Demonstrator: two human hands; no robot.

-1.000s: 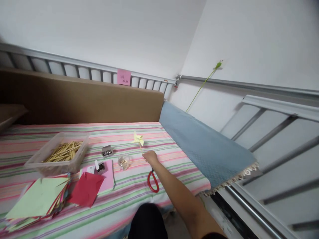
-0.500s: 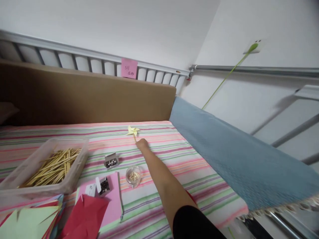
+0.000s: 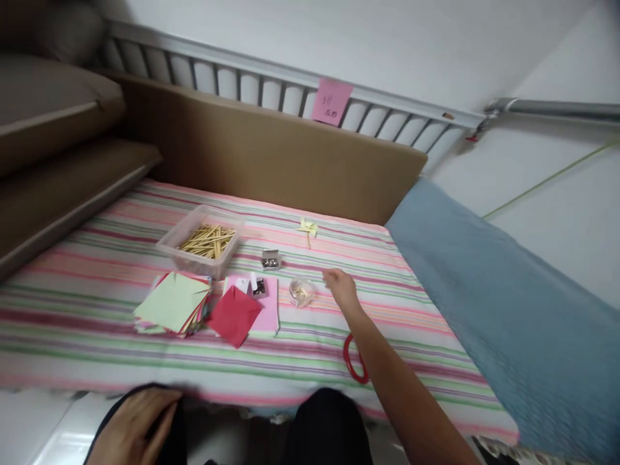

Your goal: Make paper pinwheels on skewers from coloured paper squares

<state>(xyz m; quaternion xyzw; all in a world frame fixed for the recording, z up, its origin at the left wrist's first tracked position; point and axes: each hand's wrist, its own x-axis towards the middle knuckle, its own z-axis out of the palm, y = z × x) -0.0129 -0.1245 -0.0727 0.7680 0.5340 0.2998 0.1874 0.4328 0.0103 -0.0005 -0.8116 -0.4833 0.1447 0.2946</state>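
Pinwheel (image 3: 308, 227) is lying on the cloth (image 3: 310, 358) past the right hand (image 3: 341, 289) | left hand (image 3: 132, 425) is resting loosely open on a knee (image 3: 177, 431) | right is blurring, closure can't be told | sweeping low could be tipping the tub (image 3: 301, 293)

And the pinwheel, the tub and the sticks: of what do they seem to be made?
Pinwheel: blades probably matt paper, as they look thin and folded; stem unclear. Tub: likely smooth plastic, since its walls are cloudy and see-through. Sticks: wood or bamboo, I cannot tell which; they look straw-coloured and unpainted.
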